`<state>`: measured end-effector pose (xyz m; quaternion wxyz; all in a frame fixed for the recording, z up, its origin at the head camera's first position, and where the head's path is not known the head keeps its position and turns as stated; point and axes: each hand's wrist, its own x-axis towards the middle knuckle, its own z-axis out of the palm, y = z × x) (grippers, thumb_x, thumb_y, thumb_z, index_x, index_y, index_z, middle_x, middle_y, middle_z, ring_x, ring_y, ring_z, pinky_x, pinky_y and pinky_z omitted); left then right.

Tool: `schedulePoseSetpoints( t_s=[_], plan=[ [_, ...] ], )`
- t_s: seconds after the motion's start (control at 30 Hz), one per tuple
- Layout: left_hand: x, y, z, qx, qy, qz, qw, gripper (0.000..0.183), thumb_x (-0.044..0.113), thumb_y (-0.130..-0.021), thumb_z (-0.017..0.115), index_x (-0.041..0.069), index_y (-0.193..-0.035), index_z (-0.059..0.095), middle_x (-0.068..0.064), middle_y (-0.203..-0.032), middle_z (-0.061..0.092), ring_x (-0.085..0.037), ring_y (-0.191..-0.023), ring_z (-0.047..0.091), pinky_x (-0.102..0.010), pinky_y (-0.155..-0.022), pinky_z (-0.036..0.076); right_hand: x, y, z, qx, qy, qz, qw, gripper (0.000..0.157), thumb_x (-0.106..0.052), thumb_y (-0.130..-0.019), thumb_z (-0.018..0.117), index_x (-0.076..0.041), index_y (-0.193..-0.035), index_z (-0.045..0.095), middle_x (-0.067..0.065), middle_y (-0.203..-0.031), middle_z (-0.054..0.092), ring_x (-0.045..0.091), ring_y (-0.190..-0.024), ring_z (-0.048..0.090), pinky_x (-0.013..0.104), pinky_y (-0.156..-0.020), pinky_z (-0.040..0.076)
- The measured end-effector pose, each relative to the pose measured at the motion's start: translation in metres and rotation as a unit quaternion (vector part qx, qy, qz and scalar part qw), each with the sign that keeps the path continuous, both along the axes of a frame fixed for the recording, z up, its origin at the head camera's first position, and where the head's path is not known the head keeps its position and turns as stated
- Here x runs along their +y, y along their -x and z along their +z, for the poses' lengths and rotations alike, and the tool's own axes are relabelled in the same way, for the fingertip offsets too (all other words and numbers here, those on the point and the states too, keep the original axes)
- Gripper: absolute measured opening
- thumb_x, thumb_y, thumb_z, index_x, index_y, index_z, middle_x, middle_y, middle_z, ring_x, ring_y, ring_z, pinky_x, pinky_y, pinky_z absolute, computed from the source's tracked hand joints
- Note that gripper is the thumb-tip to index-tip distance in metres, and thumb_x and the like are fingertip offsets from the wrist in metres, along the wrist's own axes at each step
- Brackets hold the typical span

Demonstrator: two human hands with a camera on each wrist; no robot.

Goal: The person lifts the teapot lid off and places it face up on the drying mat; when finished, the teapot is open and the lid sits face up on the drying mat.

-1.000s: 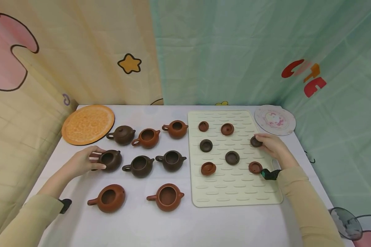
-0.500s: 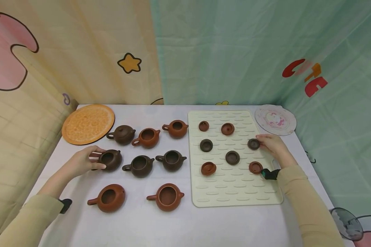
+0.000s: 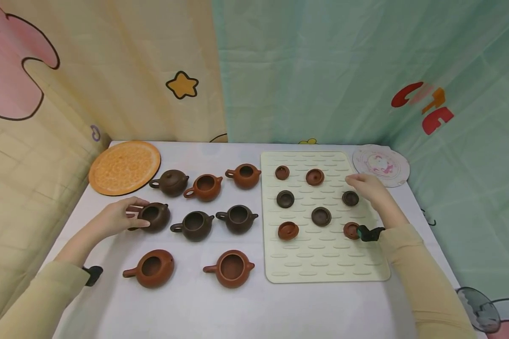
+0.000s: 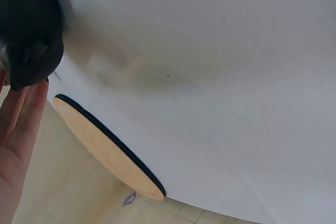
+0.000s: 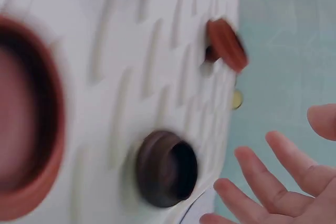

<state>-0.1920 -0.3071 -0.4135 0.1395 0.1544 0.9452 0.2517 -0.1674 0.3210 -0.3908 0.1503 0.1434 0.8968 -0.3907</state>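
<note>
My left hand (image 3: 118, 218) grips a small dark brown teapot (image 3: 156, 216) from its handle side, thumb near and fingers beyond; the teapot has no lid on. In the left wrist view, that teapot (image 4: 29, 24) appears dark at the upper left above the fingers. On the cream mat, my right hand (image 3: 370, 189) holds nothing, its fingers just beyond a dark brown lid (image 3: 350, 198). The right wrist view has the hand (image 5: 289, 187) with fingers spread, apart from the dark lid (image 5: 167, 169). A red-brown lid (image 3: 351, 230) lies nearer, partly behind the wrist strap.
Several more lids, such as a dark one (image 3: 321, 216), lie on the ridged mat (image 3: 322, 273). Left of it stand several lidless teapots, including a red-brown one (image 3: 232, 268), and one lidded dark teapot (image 3: 172, 182). Round mats, orange (image 3: 125, 168) and pink (image 3: 381, 165), occupy the back corners.
My right hand has set the dark lid down on the mat, let it go and drawn slightly away from it. The left hand keeps its hold on the dark teapot.
</note>
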Motion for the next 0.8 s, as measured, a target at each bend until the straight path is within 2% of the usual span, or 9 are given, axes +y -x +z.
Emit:
schedulePoseSetpoints(
  t_s=[0.13,0.27,0.43,0.57,0.7,0.8],
  plan=[
    [0.002,0.007,0.013,0.015,-0.008,-0.012,0.9998,0.06,0.03,-0.088,0.074,-0.005,-0.133,0.054,-0.032,-0.129,0.058,-0.051,-0.116,0.058,-0.056,-0.092,0.052,-0.026,0.007,0.016,0.013,-0.006,0.025,1.0,0.067,-0.047,-0.104,0.036,0.0,-0.151,0.032,0.029,-0.156,0.028,0.048,-0.144,0.024,0.064,-0.114,0.026],
    [0.007,0.021,0.029,0.02,-0.015,-0.006,0.9997,0.056,0.026,-0.093,0.069,-0.007,-0.135,0.051,-0.035,-0.132,0.055,-0.053,-0.119,0.054,-0.061,-0.096,0.047,-0.063,0.021,0.027,0.086,0.012,0.029,0.996,0.056,-0.042,-0.104,0.043,-0.005,-0.146,0.046,0.021,-0.152,0.042,0.04,-0.143,0.034,0.056,-0.116,0.03],
    [0.017,0.045,0.043,0.036,-0.02,0.016,0.999,0.052,0.022,-0.095,0.067,-0.006,-0.136,0.051,-0.034,-0.131,0.055,-0.051,-0.121,0.054,-0.06,-0.096,0.047,-0.121,0.046,0.034,0.167,0.067,0.038,0.983,0.04,-0.033,-0.103,0.051,-0.011,-0.135,0.06,0.011,-0.14,0.058,0.03,-0.135,0.048,0.048,-0.112,0.039],
    [0.023,0.061,0.044,0.047,-0.021,0.018,0.9985,0.047,0.016,-0.094,0.067,-0.005,-0.134,0.053,-0.032,-0.13,0.058,-0.048,-0.12,0.056,-0.058,-0.096,0.048,-0.177,0.068,0.035,0.193,0.087,0.081,0.974,0.033,-0.029,-0.101,0.055,-0.013,-0.128,0.066,0.008,-0.132,0.064,0.026,-0.126,0.056,0.043,-0.106,0.045],
    [0.023,0.072,0.04,0.035,-0.009,0.023,0.9991,0.045,0.016,-0.094,0.066,-0.005,-0.132,0.055,-0.031,-0.129,0.059,-0.047,-0.118,0.057,-0.055,-0.095,0.048,-0.237,0.084,0.035,0.198,0.087,0.137,0.967,0.029,-0.026,-0.1,0.058,-0.013,-0.124,0.069,0.008,-0.126,0.068,0.024,-0.119,0.061,0.037,-0.101,0.049],
    [0.022,0.075,0.034,0.028,-0.01,0.025,0.9992,0.042,0.014,-0.093,0.067,-0.005,-0.13,0.057,-0.03,-0.127,0.061,-0.046,-0.115,0.06,-0.044,-0.088,0.052,-0.276,0.091,0.033,0.192,0.085,0.171,0.963,0.028,-0.026,-0.099,0.059,-0.013,-0.122,0.069,0.006,-0.124,0.069,0.021,-0.116,0.063,0.034,-0.098,0.05]
  ],
)
